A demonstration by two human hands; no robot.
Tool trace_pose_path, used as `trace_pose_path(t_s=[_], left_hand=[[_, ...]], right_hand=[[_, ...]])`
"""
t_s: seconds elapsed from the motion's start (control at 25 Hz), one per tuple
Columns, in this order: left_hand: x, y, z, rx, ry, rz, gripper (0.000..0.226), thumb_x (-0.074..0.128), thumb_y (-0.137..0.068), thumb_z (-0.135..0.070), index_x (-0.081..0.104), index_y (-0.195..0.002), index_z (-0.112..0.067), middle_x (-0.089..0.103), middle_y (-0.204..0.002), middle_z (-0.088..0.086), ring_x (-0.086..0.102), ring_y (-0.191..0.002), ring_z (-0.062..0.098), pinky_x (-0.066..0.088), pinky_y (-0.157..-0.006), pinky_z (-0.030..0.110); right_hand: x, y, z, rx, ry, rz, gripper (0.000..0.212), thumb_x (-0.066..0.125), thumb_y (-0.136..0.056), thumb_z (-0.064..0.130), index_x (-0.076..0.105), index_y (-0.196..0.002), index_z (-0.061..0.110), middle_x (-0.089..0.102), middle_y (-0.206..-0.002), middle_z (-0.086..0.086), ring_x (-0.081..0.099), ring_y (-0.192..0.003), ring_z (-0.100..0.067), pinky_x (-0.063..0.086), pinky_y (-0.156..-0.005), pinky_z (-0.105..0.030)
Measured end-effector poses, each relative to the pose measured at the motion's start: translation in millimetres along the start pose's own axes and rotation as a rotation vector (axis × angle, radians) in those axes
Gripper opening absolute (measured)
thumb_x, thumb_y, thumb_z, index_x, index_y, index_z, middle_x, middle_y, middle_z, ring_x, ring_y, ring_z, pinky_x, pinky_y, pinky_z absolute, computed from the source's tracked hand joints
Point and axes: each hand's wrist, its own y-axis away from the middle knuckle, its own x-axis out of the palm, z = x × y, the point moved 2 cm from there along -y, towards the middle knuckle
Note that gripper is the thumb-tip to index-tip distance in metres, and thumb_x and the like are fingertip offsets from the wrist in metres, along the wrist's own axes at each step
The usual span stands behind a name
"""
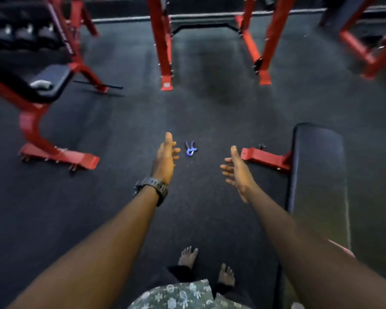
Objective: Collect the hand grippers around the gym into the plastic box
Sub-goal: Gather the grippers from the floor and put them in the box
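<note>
From the head camera, a blue hand gripper point(191, 148) lies on the dark rubber floor point(125, 121), out in the open middle of it, with its handles pointing away toward the red rack uprights point(165, 50) at the far side. Both arms reach forward over the floor. The left hand point(165, 159) is held edge-up with its fingers spread and empty, just left of the hand gripper in the picture and not touching it; a black watch point(153, 186) sits on that wrist. The right hand point(236, 170) is also spread wide, palm turned inward, holding nothing, and sits to the right of the hand gripper, a little apart from it. A black padded bench point(319, 170) runs along the right side, its red foot point(265, 158) reaching toward the right hand. Another red-framed bench point(49, 81) stands at the left. Two bare feet point(187, 256) show near the bottom edge. No plastic box is in view.
</note>
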Motion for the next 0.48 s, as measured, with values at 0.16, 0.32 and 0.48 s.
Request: trace_pose_path(t_s=[0.16, 0.32, 0.48], left_hand=[[12, 5, 20, -0.012, 0.012, -0.057, 0.056, 0.027, -0.094, -0.068, 0.058, -0.107, -0.023, 0.064, -0.104, -0.001, 0.061, -0.098, 0.019, 0.045, -0.091, 0.041], [25, -5, 27, -0.010, 0.005, -0.052, 0.066, 0.024, -0.089, -0.073, 0.058, -0.116, -0.024, 0.064, -0.117, 0.001, 0.062, -0.108, 0.020, 0.047, -0.096, 0.042], [29, -46, 36, -0.048, 0.000, -0.064, 0.078, 0.024, -0.076, -0.082, 0.059, -0.117, -0.026, 0.066, -0.116, -0.002, 0.063, -0.109, 0.019, 0.048, -0.098, 0.045]], right_hand=[[-10, -20, -19, 0.034, 0.104, 0.029, 0.063, 0.034, -0.092, 0.070, 0.060, -0.114, 0.017, 0.064, -0.105, -0.003, 0.059, -0.093, -0.018, 0.048, -0.089, -0.039], [-11, -41, -23, 0.054, 0.165, 0.076, 0.071, 0.033, -0.090, 0.072, 0.058, -0.124, 0.016, 0.065, -0.114, -0.005, 0.062, -0.104, -0.021, 0.048, -0.095, -0.042], [8, -85, -16, 0.065, 0.200, 0.114, 0.074, 0.032, -0.089, 0.075, 0.057, -0.125, 0.016, 0.064, -0.116, -0.005, 0.061, -0.107, -0.021, 0.048, -0.098, -0.043]])
